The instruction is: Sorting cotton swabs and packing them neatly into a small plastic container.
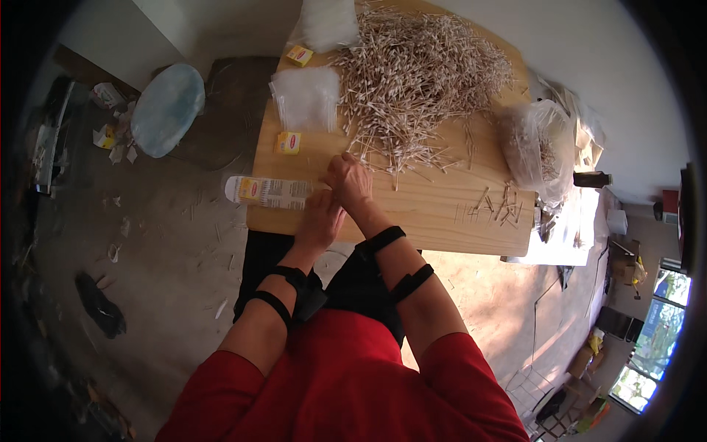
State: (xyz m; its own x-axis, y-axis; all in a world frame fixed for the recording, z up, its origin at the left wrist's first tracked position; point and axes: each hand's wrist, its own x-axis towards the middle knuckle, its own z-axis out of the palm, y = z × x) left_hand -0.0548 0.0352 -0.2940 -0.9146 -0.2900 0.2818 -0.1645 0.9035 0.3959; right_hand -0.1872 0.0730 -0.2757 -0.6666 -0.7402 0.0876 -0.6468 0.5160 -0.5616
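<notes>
A clear plastic bag of cotton swabs (276, 193) with a yellow label lies flat at the table's left front, its rounded end jutting past the left edge. My left hand (322, 215) is closed on the bag's right end. Just above and beside it, my right hand (350, 180) has its fingers curled together at the same end; its fingertips are partly hidden. Beyond my hands spreads a large heap of loose cotton swabs (420, 81). A stack of empty clear bags (305, 99) and a small stack of yellow labels (289, 143) lie to its left.
More clear bags (329, 26) and yellow labels (300, 55) lie at the far left of the wooden table (434, 210). Several loose swabs (504, 205) are scattered at the right. A filled plastic bag (541, 147) stands at the right edge. A round pale-blue stool (168, 110) stands left.
</notes>
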